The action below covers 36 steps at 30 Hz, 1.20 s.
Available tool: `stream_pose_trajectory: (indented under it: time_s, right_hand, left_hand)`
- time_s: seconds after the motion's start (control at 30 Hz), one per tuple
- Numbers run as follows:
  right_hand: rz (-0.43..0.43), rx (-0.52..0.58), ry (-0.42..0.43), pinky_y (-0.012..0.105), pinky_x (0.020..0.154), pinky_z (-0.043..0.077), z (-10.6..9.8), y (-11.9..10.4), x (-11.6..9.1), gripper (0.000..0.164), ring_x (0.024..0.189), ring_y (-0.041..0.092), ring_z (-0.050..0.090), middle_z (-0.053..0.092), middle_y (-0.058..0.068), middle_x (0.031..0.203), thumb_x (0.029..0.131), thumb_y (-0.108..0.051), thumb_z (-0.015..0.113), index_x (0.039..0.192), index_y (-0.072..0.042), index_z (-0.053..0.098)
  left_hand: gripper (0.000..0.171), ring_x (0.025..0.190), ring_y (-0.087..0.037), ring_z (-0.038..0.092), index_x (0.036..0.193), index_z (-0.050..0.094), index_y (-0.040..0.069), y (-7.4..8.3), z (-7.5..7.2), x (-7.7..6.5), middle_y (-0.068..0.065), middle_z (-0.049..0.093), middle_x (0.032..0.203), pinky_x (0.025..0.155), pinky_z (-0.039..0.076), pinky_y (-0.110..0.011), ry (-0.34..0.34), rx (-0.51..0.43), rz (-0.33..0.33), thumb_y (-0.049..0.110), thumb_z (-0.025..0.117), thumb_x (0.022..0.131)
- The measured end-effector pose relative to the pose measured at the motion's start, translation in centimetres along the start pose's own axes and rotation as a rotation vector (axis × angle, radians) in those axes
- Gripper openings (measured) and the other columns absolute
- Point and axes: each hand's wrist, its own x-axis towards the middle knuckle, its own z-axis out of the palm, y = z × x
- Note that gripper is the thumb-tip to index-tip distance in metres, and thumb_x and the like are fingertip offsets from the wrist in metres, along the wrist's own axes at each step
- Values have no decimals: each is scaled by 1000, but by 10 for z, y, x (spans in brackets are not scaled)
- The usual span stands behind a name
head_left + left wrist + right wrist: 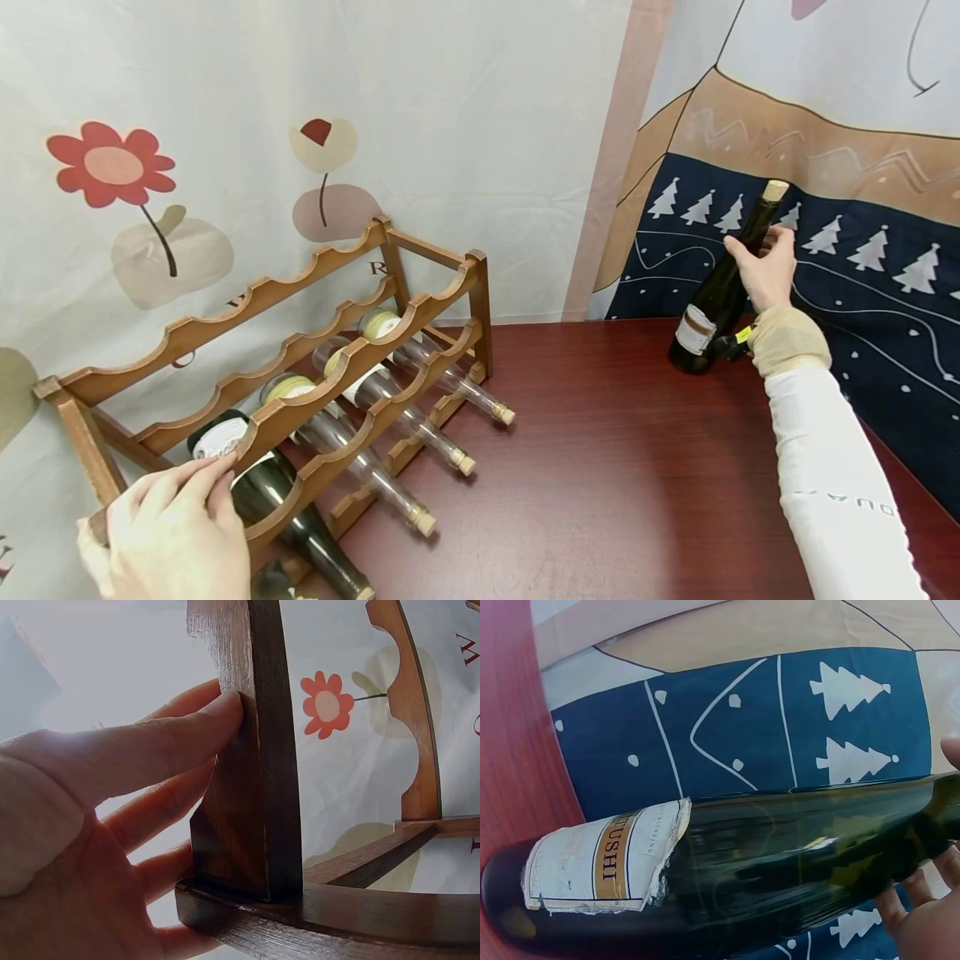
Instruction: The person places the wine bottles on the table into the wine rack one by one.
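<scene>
My right hand (768,271) grips a dark green wine bottle (720,296) around its neck, at the right side of the table. This corked bottle leans a little, its base down at the tabletop; its torn white label (585,862) shows in the right wrist view. At the lower left, my left hand (168,525) holds the near end of a wooden wine rack (481,308). Thumb and fingers clasp a dark wooden rail (274,750) in the left wrist view. A dark green bottle (266,487) lies in the rack's lower row beside that hand.
Clear corked bottles (348,454) also lie in the rack, necks jutting out over the reddish-brown table (570,467). The scalloped top rails hold no bottles. A pale printed curtain (510,125) hangs behind, and a navy tree-patterned cloth (885,308) borders the right.
</scene>
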Motion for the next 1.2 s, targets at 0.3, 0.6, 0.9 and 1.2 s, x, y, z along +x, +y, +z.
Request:
stream_pose_trajectory:
  time_s: [0.3, 0.6, 0.9, 1.2]
  right_hand:
    - [-91, 42, 45, 16, 81, 33, 4, 10, -3, 26, 78, -6, 39, 42, -22, 82, 82, -39, 68, 90, -34, 44]
    - [-169, 83, 149, 28, 94, 36, 13, 14, -12, 26, 85, -2, 39, 41, -21, 85, 80, -33, 69, 99, -23, 54]
    - [-309, 205, 274, 14, 71, 30, 23, 19, -24, 25, 69, -5, 39, 42, -22, 71, 76, -17, 64, 76, -33, 45]
    - [-348, 235, 359, 13, 72, 28, 24, 19, -34, 29, 69, -9, 40, 44, -25, 67, 73, -8, 62, 72, -33, 46]
  left_hand:
    - [15, 105, -36, 51, 92, 73, 2, 1, -1, 0, -19, 69, 98, 116, 14, -58, -1, 2, 1, -3, 66, 79]
    - [15, 105, -36, 52, 92, 73, 3, 0, 0, -1, -18, 70, 97, 116, 15, -58, 10, -2, 14, -2, 66, 80]
    - [14, 104, -37, 51, 92, 73, 2, 0, 0, -1, -19, 70, 97, 116, 15, -59, 15, -6, 21, -2, 66, 80]
    - [15, 105, -37, 51, 92, 72, 2, 0, 0, 0, -19, 69, 97, 116, 15, -59, 10, -1, 19, -2, 66, 79]
